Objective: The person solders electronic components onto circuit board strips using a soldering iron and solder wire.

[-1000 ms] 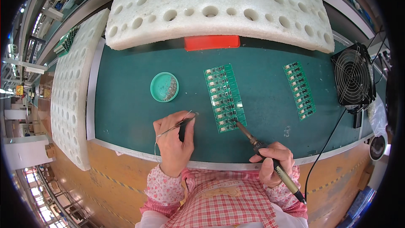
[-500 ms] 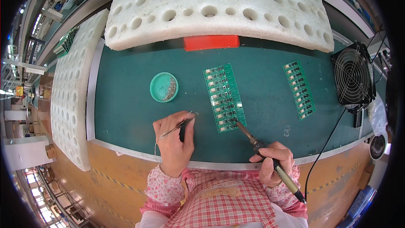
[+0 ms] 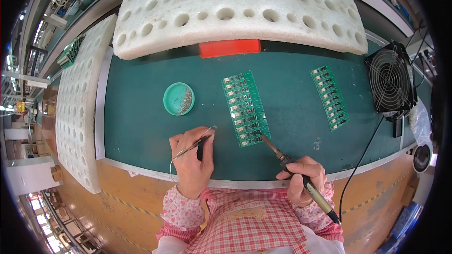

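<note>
My right hand (image 3: 306, 178) is closed round the handle of a soldering iron (image 3: 283, 159). The iron's tip meets the lower right part of a green circuit board panel (image 3: 242, 108), which carries rows of small white and black parts. My left hand (image 3: 192, 157), left of that panel, is closed on a thin silvery wire (image 3: 184, 150) that looks like solder wire and loops below the hand. A dark piece (image 3: 202, 148) shows between its thumb and fingers; its kind is unclear. Beyond this hand sits a round turquoise dish (image 3: 166, 105) with small grey bits in it.
A second green panel (image 3: 328, 98) lies to the right, near a black fan (image 3: 390, 79). White foam blocks with round holes stand at the back (image 3: 240, 30) and left (image 3: 77, 108). A red tray (image 3: 230, 49) rests against the back block. A black cable (image 3: 361, 160) runs down on the right.
The whole view has shifted slightly, with the bench things a little further left in it. Both hands keep their grips, and the iron's tip stays at about the same part of the panel.
</note>
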{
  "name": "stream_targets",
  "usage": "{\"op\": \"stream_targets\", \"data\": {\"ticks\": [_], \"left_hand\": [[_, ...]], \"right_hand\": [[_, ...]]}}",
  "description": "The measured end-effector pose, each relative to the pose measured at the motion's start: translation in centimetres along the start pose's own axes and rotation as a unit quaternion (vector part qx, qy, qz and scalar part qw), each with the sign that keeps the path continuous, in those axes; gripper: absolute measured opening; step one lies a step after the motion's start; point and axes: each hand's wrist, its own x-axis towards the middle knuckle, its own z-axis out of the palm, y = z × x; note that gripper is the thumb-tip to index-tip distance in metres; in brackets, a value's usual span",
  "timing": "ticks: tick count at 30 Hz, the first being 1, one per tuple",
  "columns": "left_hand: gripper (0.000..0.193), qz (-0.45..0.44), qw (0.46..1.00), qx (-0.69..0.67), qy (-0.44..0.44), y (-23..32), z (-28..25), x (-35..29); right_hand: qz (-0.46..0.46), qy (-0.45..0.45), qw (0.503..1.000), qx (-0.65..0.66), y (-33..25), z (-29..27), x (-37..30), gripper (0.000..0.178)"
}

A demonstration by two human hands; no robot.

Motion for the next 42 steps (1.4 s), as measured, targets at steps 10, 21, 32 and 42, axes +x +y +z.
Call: {"op": "stream_targets", "data": {"ticks": [10,21,32,42], "left_hand": [[0.023,0.026,0.987,-0.13,-0.092,2.6,0.8,-1.0],[0.024,0.044,0.989,-0.105,-0.089,2.6,1.2,-1.1],[0.025,0.047,0.99,-0.093,-0.092,2.7,1.2,-1.1],[0.024,0.046,0.991,-0.088,-0.089,2.8,1.2,-1.1]], "right_hand": [[0.009,-0.018,1.0,0.012,-1.0,-0.6,-1.4,0.013],[0.012,-0.016,1.0,0.014,-0.7,-0.4,-1.6,0.016],[0.014,-0.015,1.0,0.022,-0.7,-0.5,-1.6,0.017],[0.017,-0.017,0.999,0.033,-0.8,-0.6,-1.6,0.016]]}}
